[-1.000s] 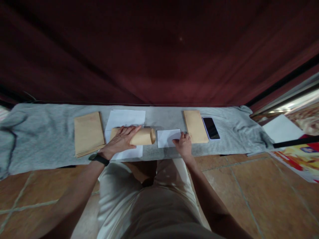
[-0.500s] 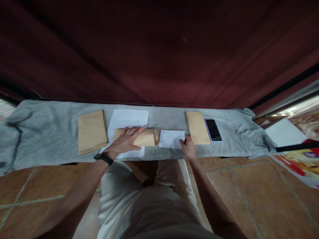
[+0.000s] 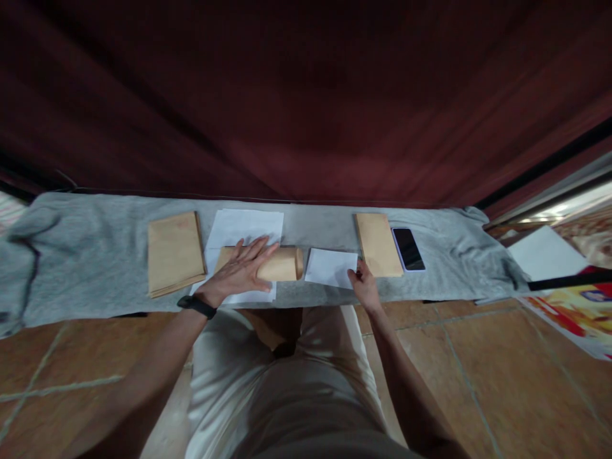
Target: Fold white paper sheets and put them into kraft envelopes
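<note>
My left hand (image 3: 243, 268) lies spread on a brown paper envelope (image 3: 282, 263), whose right end gapes a little. Under that envelope are sheets of white paper (image 3: 248, 226). Between thumb and fingers, my right hand (image 3: 364, 284) pinches the right edge of a folded white paper (image 3: 329, 266). The paper is slightly tilted, and its left edge is just right of the envelope's mouth, apart from it. Close beyond my right hand sits a brown envelope stack (image 3: 381, 245).
Another pile of brown envelopes (image 3: 174, 255) lies on the left of the grey cloth (image 3: 95, 255) covering the narrow table. A phone (image 3: 408, 248) rests at the right. A dark red curtain (image 3: 306, 115) hangs behind. White paper (image 3: 547, 254) and a colourful printed sheet (image 3: 578, 312) are far right.
My right hand has shifted slightly right with the white paper, which has turned a little clockwise. My left hand stays on the envelope, its fingers a bit more spread.
</note>
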Demonstrator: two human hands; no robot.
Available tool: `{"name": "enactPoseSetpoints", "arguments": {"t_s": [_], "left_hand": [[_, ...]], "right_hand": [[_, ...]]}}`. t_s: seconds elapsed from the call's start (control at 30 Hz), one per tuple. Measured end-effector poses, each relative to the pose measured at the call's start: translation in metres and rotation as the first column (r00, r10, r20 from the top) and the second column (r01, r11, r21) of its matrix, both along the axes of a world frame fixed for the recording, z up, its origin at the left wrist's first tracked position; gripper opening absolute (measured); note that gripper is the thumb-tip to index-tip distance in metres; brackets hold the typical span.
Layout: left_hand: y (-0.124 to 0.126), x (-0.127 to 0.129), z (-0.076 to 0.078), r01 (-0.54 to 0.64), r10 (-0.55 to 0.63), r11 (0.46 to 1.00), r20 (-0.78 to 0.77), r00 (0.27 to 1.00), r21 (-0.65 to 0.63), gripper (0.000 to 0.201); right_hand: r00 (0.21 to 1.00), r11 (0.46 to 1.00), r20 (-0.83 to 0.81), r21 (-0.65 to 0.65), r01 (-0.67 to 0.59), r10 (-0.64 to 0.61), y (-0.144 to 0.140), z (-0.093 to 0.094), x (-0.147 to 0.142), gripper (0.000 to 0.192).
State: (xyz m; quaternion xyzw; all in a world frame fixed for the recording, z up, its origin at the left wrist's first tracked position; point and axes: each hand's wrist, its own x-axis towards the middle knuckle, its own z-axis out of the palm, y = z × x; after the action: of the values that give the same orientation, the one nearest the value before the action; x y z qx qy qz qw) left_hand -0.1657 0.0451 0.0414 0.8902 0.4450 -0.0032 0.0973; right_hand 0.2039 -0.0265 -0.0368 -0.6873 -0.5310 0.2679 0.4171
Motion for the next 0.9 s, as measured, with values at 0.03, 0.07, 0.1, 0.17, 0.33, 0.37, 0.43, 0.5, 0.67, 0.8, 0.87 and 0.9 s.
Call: {"name": "enactPoseSetpoints", "arguments": {"t_s": [0.03,0.07,0.1,0.17,0.33,0.37,0.43,0.5,0.67,0.8,0.87,0.9], "left_hand": [[-0.004,0.003,0.003,0.003,-0.003,1.000,0.017,1.000,0.030,0.112],[-0.009,0.006,0.006,0.000,-0.003,0.998,0.041,0.999,0.060,0.109],[-0.016,0.012,0.008,-0.010,0.003,0.996,0.073,0.997,0.091,0.104],[-0.033,0.027,0.010,-0.035,0.016,0.991,0.145,0.989,0.131,0.093],[-0.083,0.076,-0.007,0.139,-0.161,0.984,0.218,0.962,0.112,0.071],[-0.092,0.086,-0.012,0.164,-0.183,0.981,0.225,0.957,0.100,0.070],[-0.105,0.107,-0.023,0.156,-0.170,0.985,0.250,0.953,0.075,0.071],[-0.114,0.128,-0.032,0.139,-0.149,0.989,0.268,0.952,0.055,0.075],[-0.118,0.164,-0.050,-0.004,-0.004,0.999,0.233,0.973,0.034,0.077],[-0.117,0.171,-0.059,-0.064,0.058,0.998,0.199,0.978,0.027,0.079],[-0.119,0.169,-0.060,-0.072,0.063,0.997,0.190,0.980,0.042,0.079],[-0.121,0.167,-0.060,-0.080,0.069,0.996,0.188,0.980,0.050,0.079]], "right_hand": [[1.000,1.000,0.002,-0.005,0.004,-0.004,-0.001,-0.001,0.000,0.040],[1.000,1.000,0.011,-0.007,0.015,-0.015,-0.001,-0.003,-0.001,0.046],[0.999,1.000,0.027,-0.002,0.028,-0.027,-0.002,-0.004,-0.001,0.050],[0.995,0.999,0.095,0.032,0.036,-0.039,-0.004,-0.006,-0.003,0.054],[0.910,0.985,0.414,0.162,-0.058,-0.014,-0.013,-0.005,-0.011,0.054],[0.891,0.981,0.453,0.172,-0.089,0.002,-0.014,-0.005,-0.014,0.054],[0.867,0.975,0.495,0.169,-0.147,0.045,-0.015,-0.006,-0.020,0.052],[0.855,0.970,0.511,0.153,-0.187,0.084,-0.014,-0.006,-0.027,0.052],[0.796,0.961,0.582,0.090,-0.262,0.162,-0.011,-0.007,-0.036,0.048],[0.760,0.962,0.627,0.063,-0.264,0.168,-0.012,-0.008,-0.037,0.047],[0.755,0.963,0.634,0.062,-0.263,0.165,-0.012,-0.009,-0.037,0.046],[0.755,0.963,0.635,0.062,-0.262,0.164,-0.011,-0.009,-0.037,0.046]]}}
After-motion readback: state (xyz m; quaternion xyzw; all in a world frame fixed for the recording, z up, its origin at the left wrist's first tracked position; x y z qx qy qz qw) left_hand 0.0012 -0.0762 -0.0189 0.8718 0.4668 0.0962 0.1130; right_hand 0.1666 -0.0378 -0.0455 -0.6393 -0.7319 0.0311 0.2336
